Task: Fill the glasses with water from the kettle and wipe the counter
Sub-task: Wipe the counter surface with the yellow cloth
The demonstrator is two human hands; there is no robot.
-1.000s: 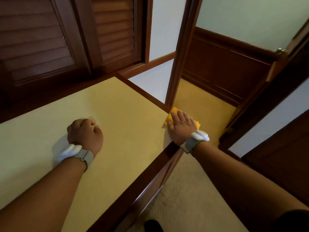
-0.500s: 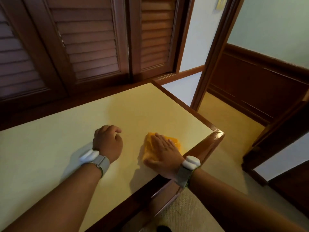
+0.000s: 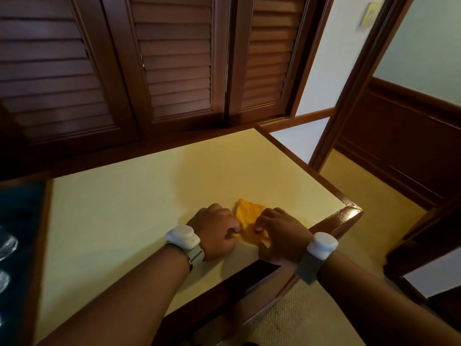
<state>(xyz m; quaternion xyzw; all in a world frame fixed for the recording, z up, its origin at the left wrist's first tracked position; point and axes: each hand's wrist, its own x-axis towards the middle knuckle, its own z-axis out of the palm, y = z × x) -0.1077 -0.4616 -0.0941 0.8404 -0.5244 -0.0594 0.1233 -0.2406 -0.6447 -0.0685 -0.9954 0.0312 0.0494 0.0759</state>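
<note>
An orange cloth (image 3: 249, 222) lies on the pale yellow counter (image 3: 129, 211), close to the counter's near right corner and its dark wooden edge (image 3: 334, 221). Both hands have come together on it. The left hand (image 3: 214, 233) sits at the cloth's left side with its fingers curled in and the fingertips pinching the left edge of the fabric against the counter. The right hand (image 3: 279, 236) sits at the cloth's right side, also curled, with its fingertips pressed on the near right part of the fabric; the near end of the cloth is gathered between the two hands, while the far end spreads out flat beyond the knuckles. Each wrist carries a grey band with a white puck on it, one on the left wrist (image 3: 183, 237) and one on the right (image 3: 321, 245). At the far left a dark tray (image 3: 22, 221) rests on the counter, well apart from the hands, and the rims of glasses (image 3: 6, 245) show at the picture's edge; whether they hold water cannot be told. Louvred wooden doors (image 3: 174, 58) stand behind the counter.
</note>
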